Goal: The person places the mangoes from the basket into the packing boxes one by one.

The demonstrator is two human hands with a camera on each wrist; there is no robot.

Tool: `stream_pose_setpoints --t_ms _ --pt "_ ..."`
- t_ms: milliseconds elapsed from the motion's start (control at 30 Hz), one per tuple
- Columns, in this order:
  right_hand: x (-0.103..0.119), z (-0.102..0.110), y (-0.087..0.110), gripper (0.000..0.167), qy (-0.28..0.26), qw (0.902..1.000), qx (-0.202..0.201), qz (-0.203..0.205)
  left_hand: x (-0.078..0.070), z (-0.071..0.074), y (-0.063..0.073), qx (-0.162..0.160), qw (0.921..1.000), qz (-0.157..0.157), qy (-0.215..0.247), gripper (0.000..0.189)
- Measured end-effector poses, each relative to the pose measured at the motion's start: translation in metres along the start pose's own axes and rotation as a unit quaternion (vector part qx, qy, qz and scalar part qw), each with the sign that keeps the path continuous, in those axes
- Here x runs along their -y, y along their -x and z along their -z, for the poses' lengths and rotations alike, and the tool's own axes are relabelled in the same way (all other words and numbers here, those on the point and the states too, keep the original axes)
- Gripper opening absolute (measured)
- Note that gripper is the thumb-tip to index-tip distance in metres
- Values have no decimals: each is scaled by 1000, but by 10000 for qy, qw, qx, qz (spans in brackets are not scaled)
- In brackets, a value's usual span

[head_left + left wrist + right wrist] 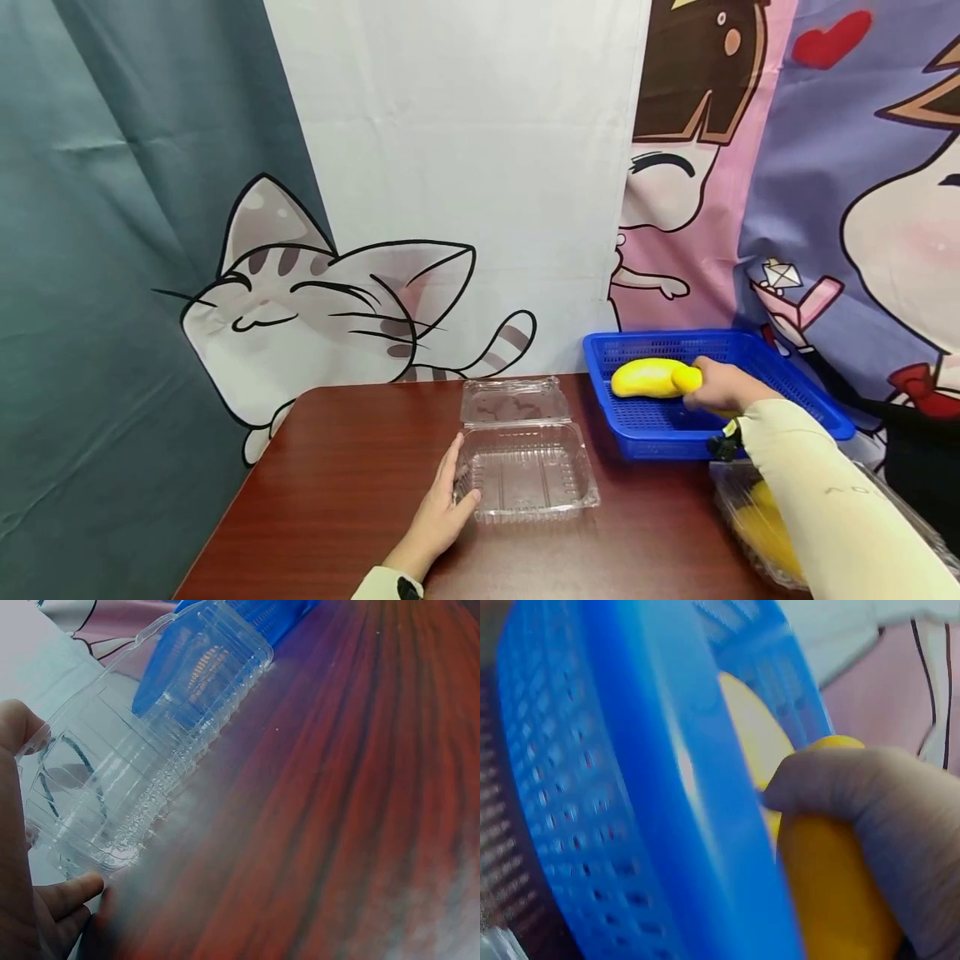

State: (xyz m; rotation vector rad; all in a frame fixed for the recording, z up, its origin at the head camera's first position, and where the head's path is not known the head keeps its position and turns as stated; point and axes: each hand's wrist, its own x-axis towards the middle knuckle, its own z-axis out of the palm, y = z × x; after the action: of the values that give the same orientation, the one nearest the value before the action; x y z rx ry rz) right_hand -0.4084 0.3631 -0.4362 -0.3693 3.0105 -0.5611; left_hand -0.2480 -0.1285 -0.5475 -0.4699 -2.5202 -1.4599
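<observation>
My left hand (442,508) holds the left side of a clear plastic clamshell box (525,475), its fingers along the wall and its thumb at the near corner. The box lies open, with its lid (513,402) folded back. My right hand (723,385) reaches into a blue basket (660,448) and grips a yellow, mango-like fruit (836,892). Beside that fruit lies another yellow, mango-like fruit (647,378) in the basket. The right hand hides part of the gripped fruit in the head view.
A second clear plastic box (731,500) with yellow fruit inside stands at the near right, partly under the right sleeve (832,500). The reddish-brown table (337,492) ends at a patterned cloth backdrop (465,167).
</observation>
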Motion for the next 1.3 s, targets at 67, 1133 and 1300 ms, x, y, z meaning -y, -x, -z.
stream_pose_setpoints --t_ms 67,1133,1300 --pt "18 3 -3 69 57 9996 -210 183 1 1 1 -26 10000 27 -34 88" --pt "280 -132 17 74 -189 9750 851 2044 6 5 -1 7 9998 115 -185 67" --pt "283 -144 21 73 -29 9776 837 1929 4 2 -2 -16 9998 -26 -217 64"
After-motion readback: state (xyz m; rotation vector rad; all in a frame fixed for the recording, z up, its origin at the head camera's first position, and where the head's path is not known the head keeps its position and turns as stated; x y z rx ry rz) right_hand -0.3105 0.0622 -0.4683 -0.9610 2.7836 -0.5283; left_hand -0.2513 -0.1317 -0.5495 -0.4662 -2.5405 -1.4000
